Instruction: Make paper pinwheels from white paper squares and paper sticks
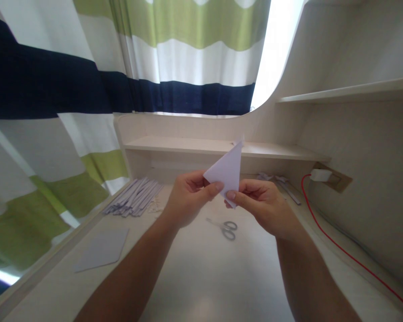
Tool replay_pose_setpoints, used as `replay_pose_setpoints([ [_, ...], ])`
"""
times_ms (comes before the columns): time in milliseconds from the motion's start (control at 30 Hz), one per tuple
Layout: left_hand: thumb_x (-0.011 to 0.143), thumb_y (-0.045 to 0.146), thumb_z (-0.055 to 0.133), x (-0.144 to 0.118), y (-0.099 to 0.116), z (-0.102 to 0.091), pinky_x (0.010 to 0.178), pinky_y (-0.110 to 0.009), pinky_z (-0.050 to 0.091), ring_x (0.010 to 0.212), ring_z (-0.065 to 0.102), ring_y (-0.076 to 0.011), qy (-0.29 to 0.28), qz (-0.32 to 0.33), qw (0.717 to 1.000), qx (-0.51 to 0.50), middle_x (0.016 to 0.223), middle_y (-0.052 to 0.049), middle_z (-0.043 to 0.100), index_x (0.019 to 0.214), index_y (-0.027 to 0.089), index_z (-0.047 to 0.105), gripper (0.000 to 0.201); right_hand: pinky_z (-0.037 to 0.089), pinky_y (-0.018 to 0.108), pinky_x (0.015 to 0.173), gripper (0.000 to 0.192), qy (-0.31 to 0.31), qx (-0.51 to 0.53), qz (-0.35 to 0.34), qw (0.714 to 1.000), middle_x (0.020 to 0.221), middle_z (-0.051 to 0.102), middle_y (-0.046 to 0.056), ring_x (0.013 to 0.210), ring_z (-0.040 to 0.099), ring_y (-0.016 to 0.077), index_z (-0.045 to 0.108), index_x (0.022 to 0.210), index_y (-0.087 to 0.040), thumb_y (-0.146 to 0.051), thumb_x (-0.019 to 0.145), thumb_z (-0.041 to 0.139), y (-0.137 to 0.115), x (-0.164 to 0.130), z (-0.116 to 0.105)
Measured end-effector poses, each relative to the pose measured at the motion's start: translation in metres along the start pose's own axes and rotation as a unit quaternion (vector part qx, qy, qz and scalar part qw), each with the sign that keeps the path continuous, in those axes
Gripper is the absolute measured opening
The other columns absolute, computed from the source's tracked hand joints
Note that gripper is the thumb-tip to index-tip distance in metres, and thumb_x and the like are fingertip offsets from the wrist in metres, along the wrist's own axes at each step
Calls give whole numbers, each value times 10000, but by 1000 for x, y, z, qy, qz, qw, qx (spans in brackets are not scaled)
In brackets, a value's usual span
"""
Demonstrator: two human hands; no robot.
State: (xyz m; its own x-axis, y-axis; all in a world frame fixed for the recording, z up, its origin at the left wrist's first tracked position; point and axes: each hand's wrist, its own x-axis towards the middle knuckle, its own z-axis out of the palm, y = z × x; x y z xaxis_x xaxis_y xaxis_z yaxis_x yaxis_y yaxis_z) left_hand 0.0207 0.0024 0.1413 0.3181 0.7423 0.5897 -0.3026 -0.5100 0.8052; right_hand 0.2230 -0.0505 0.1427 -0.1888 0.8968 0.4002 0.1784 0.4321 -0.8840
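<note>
A white sheet of paper [226, 167], folded into a pointed triangle, is held up above the desk between my two hands. My left hand [194, 197] pinches its left lower side, thumb in front and fingers behind. At the bottom corner my right hand [260, 201] grips it the same way, with the thumb on the front face. The paper's tip points up and slightly right. Below the hands, a pair of scissors [225, 227] with grey handles lies on the desk, slightly blurred.
Folded paper strips [136, 197] lie piled at the left back, beside small pale scraps [154, 206]. A stack of white paper [102, 250] sits front left. More paper pieces [282, 181] lie back right. A red cable [339, 257] runs from a white charger [320, 175] along the right wall.
</note>
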Motion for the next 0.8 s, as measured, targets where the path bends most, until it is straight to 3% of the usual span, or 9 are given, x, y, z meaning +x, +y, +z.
replay_pose_setpoints([
  [100,843,366,842,-1,2,-1,563,-251,397,586,507,-116,-17,-1,999,35,592,0,605,583,178,678,360,475,323,700,292,-4,-9,4,1000,793,725,37,740,616,170,799,873,-175,-460,939,799,0,0,-1],
  [333,862,396,808,0,-2,-2,550,-262,385,582,501,-127,22,6,999,47,581,-5,582,562,186,637,405,469,322,695,304,5,-52,13,999,798,773,51,737,652,176,821,839,-181,-462,948,781,-4,0,-3],
  [800,851,387,808,0,-3,-1,563,-260,372,583,488,-126,-19,-22,999,46,587,-9,592,580,175,660,375,526,327,716,302,24,-40,-12,999,836,791,53,760,676,191,853,905,-198,-476,965,753,-1,1,-3],
])
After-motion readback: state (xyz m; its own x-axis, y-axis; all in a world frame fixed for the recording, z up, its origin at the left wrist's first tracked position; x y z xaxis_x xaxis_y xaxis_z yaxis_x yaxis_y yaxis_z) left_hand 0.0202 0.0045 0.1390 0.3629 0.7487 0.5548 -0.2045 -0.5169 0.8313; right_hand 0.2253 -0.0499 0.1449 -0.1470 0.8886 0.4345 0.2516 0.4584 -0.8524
